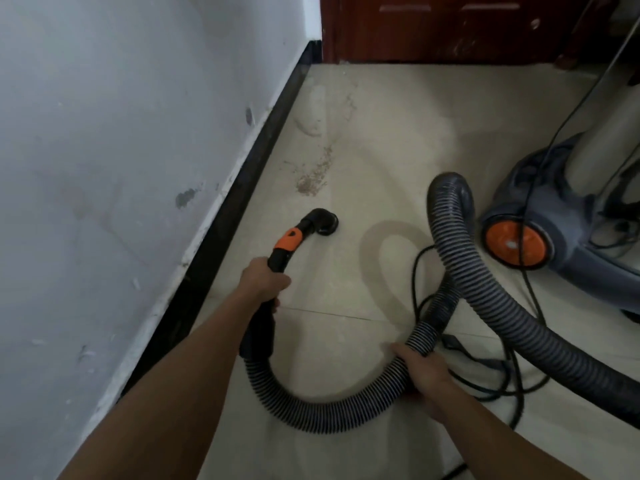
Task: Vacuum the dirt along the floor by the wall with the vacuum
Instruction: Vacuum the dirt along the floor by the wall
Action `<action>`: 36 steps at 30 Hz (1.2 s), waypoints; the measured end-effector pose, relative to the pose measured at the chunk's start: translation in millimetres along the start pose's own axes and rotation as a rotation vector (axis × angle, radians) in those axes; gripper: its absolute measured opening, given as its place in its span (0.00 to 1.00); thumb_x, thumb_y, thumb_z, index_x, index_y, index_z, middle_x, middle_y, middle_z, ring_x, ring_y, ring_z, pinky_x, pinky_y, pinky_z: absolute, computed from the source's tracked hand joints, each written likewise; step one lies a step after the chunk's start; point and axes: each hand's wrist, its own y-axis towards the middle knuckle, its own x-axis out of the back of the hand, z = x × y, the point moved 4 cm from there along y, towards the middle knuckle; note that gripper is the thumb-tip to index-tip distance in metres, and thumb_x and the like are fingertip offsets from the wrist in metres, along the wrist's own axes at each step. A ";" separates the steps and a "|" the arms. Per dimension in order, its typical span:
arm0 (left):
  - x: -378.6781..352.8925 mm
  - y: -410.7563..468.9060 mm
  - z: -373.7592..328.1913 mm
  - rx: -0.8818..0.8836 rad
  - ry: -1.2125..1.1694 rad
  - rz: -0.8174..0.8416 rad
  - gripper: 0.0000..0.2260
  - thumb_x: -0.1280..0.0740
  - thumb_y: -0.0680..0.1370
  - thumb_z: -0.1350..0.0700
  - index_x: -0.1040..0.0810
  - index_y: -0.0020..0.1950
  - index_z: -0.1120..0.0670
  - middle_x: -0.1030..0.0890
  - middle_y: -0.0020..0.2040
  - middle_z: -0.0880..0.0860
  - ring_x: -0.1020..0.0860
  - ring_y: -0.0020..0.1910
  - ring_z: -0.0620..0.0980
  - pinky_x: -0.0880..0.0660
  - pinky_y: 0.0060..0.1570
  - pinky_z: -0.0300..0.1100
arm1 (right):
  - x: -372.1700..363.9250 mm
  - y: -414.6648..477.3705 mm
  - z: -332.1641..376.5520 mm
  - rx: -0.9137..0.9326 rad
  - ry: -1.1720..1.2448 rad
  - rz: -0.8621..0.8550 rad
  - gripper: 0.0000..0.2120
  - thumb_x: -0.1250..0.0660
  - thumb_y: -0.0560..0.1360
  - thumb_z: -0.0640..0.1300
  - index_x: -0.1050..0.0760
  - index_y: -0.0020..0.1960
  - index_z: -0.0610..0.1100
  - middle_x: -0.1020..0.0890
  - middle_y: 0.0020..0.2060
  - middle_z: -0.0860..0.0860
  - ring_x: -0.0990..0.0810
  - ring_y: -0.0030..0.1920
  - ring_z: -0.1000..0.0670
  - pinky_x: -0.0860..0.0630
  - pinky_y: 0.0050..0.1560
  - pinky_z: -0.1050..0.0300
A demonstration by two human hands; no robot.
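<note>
My left hand grips the black vacuum handle just behind its orange collar. The round black nozzle rests on the pale tiled floor, a short way below a brown patch of dirt that trails up the floor beside the black baseboard. My right hand holds the ribbed grey hose, which loops up and over to the grey vacuum body with its orange wheel at the right.
A white scuffed wall runs along the left. A dark red wooden door closes the far end. Black power cord lies tangled on the floor by the hose and the vacuum body.
</note>
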 end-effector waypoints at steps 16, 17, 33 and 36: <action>-31.2 -97.3 34.3 0.065 -0.126 0.048 0.08 0.32 0.73 0.66 0.27 0.50 0.62 0.24 0.33 0.61 0.26 0.25 0.54 0.24 0.27 0.45 | 57.6 -25.5 -37.5 -0.103 0.154 -0.135 0.23 0.27 0.71 0.41 0.31 0.62 0.35 0.23 0.51 0.41 0.24 0.49 0.39 0.23 0.53 0.42; -29.6 -104.0 38.8 0.073 -0.132 0.087 0.08 0.32 0.72 0.66 0.27 0.50 0.63 0.24 0.32 0.60 0.26 0.24 0.54 0.23 0.27 0.45 | 54.3 -26.5 -39.8 -0.114 0.151 -0.123 0.19 0.27 0.71 0.40 0.30 0.57 0.36 0.23 0.46 0.42 0.24 0.45 0.40 0.22 0.48 0.44; 32.5 -130.6 92.9 0.227 -0.459 -0.152 0.13 0.27 0.72 0.65 0.25 0.53 0.66 0.23 0.37 0.61 0.23 0.33 0.58 0.21 0.38 0.50 | 9.6 -53.3 44.7 -0.022 0.802 0.244 0.08 0.33 0.74 0.43 0.30 0.37 0.45 0.27 0.26 0.50 0.28 0.25 0.52 0.26 0.32 0.58; 13.6 -134.2 117.6 0.297 -0.469 -0.256 0.18 0.26 0.71 0.64 0.25 0.58 0.67 0.21 0.49 0.65 0.20 0.46 0.64 0.21 0.45 0.53 | 9.7 -59.5 68.9 0.047 0.826 0.357 0.10 0.35 0.73 0.43 0.31 0.34 0.46 0.28 0.26 0.52 0.28 0.26 0.53 0.26 0.33 0.59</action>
